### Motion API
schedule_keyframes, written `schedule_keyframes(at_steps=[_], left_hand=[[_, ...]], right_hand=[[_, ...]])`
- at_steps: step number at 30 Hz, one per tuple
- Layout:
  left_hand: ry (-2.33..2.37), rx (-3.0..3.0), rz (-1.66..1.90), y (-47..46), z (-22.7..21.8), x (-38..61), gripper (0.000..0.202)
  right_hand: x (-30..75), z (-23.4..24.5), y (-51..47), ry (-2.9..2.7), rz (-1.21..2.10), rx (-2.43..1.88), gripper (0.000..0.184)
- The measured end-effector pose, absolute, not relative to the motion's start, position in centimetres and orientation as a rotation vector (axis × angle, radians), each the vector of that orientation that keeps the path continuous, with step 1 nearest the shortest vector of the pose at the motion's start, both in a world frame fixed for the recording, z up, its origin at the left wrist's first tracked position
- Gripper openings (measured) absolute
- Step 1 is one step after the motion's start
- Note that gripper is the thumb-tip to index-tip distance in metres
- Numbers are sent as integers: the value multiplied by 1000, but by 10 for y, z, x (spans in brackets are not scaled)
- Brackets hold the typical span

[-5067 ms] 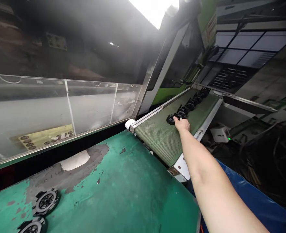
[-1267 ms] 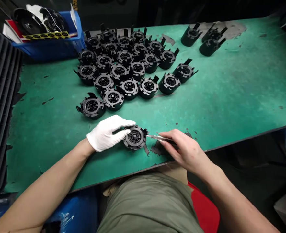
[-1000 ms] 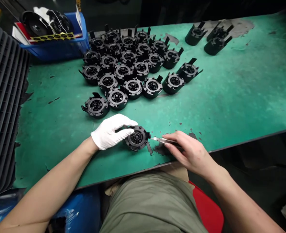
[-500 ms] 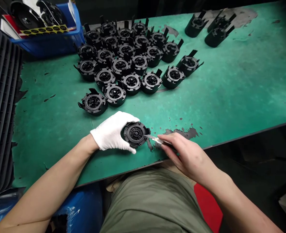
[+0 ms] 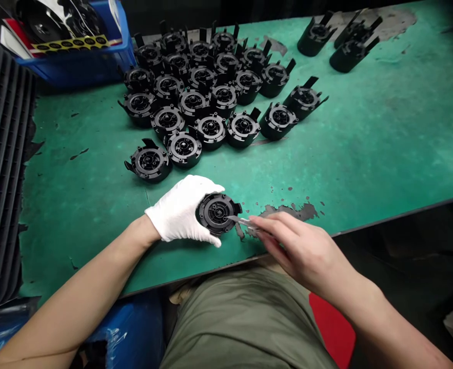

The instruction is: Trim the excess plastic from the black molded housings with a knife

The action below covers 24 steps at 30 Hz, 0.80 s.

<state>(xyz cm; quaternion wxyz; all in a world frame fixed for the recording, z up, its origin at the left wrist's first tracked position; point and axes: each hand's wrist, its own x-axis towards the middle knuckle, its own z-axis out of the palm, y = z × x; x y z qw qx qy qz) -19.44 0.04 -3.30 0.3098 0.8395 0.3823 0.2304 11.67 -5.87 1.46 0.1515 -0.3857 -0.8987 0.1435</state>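
Worktop (image 5: 388, 138), green, its surface scuffed and chipped in places. Near edge runs just in front of the wearer's lap, olive cloth (image 5: 241, 323) over it.

Left hand (image 5: 182, 210), white-gloved: grasping a round black part (image 5: 217, 211) from its left side, one digit along the far rim, another reaching past the near rim. Part sits close to the near edge, ribbed circular face turned up toward the camera, short tab at right. Cannot tell whether its underside rests on the worktop or is lifted.

Right hand (image 5: 303, 248), bare: closed around a slim blade tool (image 5: 242, 221), point aimed left, tip over the right portion of the part's face. Contact between tip and plastic not certain. Dark worn patch (image 5: 307, 211) just beyond the fingers.

Beyond the hands, a dense cluster of similar black pieces (image 5: 211, 128), faces up, many with upright tabs; two more adjoin at its right. Three taller-looking cups (image 5: 348, 55) well apart, far right.

Far left: blue bin (image 5: 80, 69) holding black discs and papers. Left border: dark ribbed stack (image 5: 3, 169). Below the worktop, blue plastic (image 5: 137, 328) at left, something red (image 5: 332, 328) at right.
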Motion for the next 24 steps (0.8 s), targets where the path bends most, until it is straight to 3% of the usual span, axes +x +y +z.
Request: schedule_keyframes(at_steps=[4, 8, 18, 24], left_hand=[[1182, 2265, 591, -11, -36, -183, 123], [1218, 2236, 609, -16, -36, -178, 106], [939, 2247, 675, -12, -36, -201, 86], [896, 2144, 848, -8, -36, -202, 46]], right_hand=[[127, 20, -42, -2454, 483, -1129, 41], [131, 18, -24, -2480, 484, -1124, 36], [138, 7, -4, -2566, 492, -1079, 25], [140, 2, 9, -2631, 514, -1026, 23]])
